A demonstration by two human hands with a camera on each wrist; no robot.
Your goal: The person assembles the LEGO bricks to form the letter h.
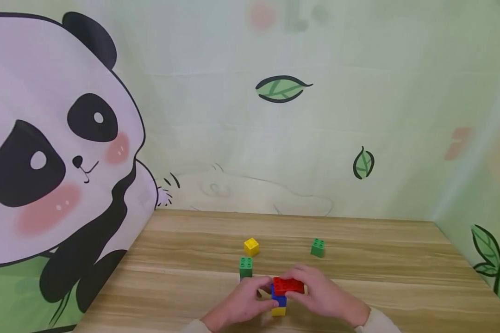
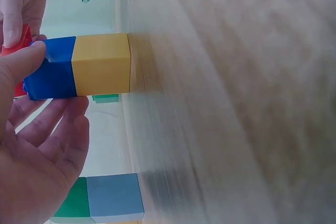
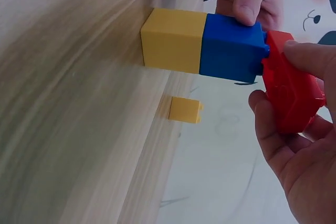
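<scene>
A blue brick (image 2: pixel 51 68) sits on a yellow brick (image 2: pixel 102 64), and this short stack stands on the wooden table. My left hand (image 1: pixel 247 300) pinches the blue brick, its thumb on one side and fingers on the other. Above it, my right hand (image 1: pixel 322 293) grips a longer red brick (image 3: pixel 294 80) between thumb and fingers. In the right wrist view the red brick lies slightly tilted at the blue brick's studs, one end jutting out past the stack. Whether its studs are fully joined I cannot tell.
Just behind my left hand stands a green brick (image 1: pixel 246 266) on a blue-grey brick (image 2: pixel 114 196). Farther back on the wooden table (image 1: pixel 183 259) are a loose yellow brick (image 1: pixel 252 247) and a loose green brick (image 1: pixel 317 248). A printed wall (image 1: pixel 216 138) rises behind the table.
</scene>
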